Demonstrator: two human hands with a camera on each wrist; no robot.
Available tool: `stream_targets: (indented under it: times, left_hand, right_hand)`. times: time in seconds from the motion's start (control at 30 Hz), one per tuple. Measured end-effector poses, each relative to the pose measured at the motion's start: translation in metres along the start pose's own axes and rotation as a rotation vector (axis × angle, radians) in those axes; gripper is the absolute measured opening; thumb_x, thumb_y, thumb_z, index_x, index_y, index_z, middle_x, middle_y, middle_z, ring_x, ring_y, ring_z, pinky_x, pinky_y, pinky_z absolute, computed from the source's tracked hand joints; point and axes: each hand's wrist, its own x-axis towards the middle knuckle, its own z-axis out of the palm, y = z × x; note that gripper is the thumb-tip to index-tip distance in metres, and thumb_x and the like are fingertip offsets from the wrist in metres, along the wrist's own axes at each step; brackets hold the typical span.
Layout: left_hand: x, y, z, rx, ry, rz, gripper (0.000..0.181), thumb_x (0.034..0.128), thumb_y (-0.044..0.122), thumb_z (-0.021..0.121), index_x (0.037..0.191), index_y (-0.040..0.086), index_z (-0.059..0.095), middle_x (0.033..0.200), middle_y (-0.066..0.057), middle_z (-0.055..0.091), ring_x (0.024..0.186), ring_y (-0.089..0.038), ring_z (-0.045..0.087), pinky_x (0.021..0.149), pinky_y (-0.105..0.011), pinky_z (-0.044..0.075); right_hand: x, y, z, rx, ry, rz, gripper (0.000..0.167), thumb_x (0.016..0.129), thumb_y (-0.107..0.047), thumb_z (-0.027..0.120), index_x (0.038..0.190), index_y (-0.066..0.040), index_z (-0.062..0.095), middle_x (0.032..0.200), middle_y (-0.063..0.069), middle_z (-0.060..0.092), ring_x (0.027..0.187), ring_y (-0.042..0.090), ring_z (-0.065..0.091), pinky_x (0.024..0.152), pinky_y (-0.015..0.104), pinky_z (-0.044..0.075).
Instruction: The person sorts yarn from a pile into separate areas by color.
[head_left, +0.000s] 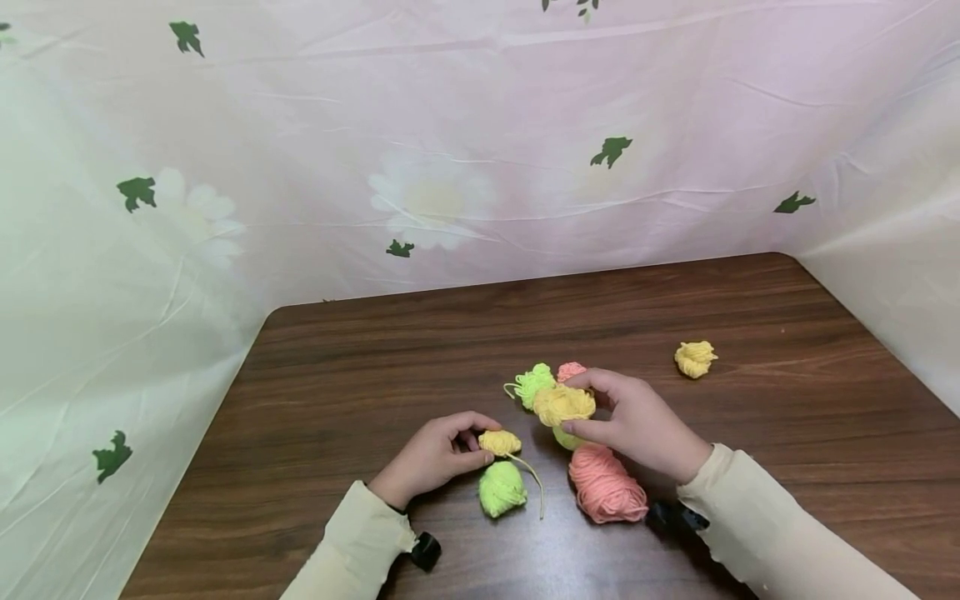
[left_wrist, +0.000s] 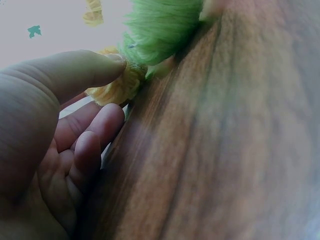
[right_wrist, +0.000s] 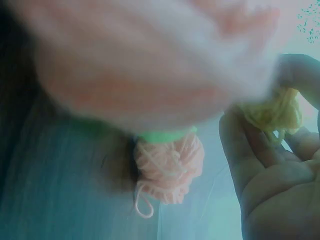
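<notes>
My left hand [head_left: 441, 454] pinches a small yellow yarn ball [head_left: 500, 442] between thumb and fingers, low over the table. A loose tail of yarn hangs from that ball. Just in front of it lies a green yarn ball [head_left: 502, 489]. Over the middle of the group, my right hand [head_left: 639, 421] grips a larger yellow yarn ball [head_left: 564, 405] with thumb and fingertips. Partly hidden beneath this one is another yellow-green ball [head_left: 567, 438]. The left wrist view shows the thumb pressed on the small yellow ball [left_wrist: 117, 87], with the green ball [left_wrist: 162, 30] close by.
A large pink yarn ball [head_left: 606, 485] lies below the right hand. Behind the held ball are a light green ball [head_left: 535, 384] and a small pink one [head_left: 571, 371], partly covered. Farther right sits a lone yellow ball [head_left: 695, 359] on the brown wooden table [head_left: 360, 358]. Patterned cloth [head_left: 480, 125] hangs behind.
</notes>
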Motion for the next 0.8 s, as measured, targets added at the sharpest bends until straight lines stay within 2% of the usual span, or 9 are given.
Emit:
stream_targets:
  times: [0.27,0.37,0.57,0.63,0.8]
  left_hand:
    - [-0.001,0.0,0.001,-0.01,0.002,0.006,0.029,0.0899,0.019,0.077,0.118,0.024,0.071,0.085,0.008,0.064,0.076,-0.008,0.058,0.064,-0.024,0.049]
    - [-0.001,0.0,0.002,-0.015,0.001,0.007,0.029,0.0898,0.019,0.078,0.117,0.024,0.071,0.086,0.007,0.064,0.077,-0.009,0.058,0.064,-0.025,0.049]
    - [0.0,-0.001,0.001,0.002,0.0,0.003,0.028,0.0903,0.019,0.077,0.117,0.025,0.071,0.086,0.009,0.064,0.077,-0.008,0.059,0.065,-0.025,0.05]
    - [0.0,-0.001,0.001,0.006,0.002,0.004,0.028,0.0902,0.019,0.077,0.117,0.025,0.071,0.086,0.009,0.064,0.077,-0.009,0.059,0.065,-0.025,0.05]
    - [0.0,-0.002,0.0,0.005,0.0,0.002,0.029,0.0902,0.019,0.077,0.117,0.025,0.071,0.086,0.009,0.064,0.077,-0.009,0.059,0.065,-0.025,0.05]
  right_hand:
    - [0.001,0.006,-0.009,0.003,0.008,0.017,0.033,0.082,-0.024,0.085,0.111,-0.018,0.068,0.104,-0.005,0.071,0.074,0.009,0.059,0.07,0.027,0.051]
    - [0.002,0.009,-0.013,0.022,0.023,0.007,0.032,0.082,-0.02,0.086,0.108,-0.02,0.069,0.101,-0.008,0.071,0.084,0.01,0.064,0.074,0.029,0.054]
    - [0.004,0.015,-0.018,0.03,0.063,0.005,0.029,0.082,-0.01,0.084,0.106,-0.016,0.069,0.109,-0.003,0.072,0.101,0.013,0.064,0.084,0.026,0.053]
    - [0.005,0.016,-0.019,0.014,0.079,0.018,0.029,0.082,-0.011,0.084,0.105,-0.017,0.069,0.108,-0.003,0.072,0.098,0.012,0.063,0.081,0.026,0.051]
    - [0.005,0.02,-0.022,-0.013,0.098,0.05,0.028,0.081,-0.015,0.085,0.104,-0.017,0.069,0.1,-0.001,0.072,0.075,0.011,0.06,0.066,0.026,0.05]
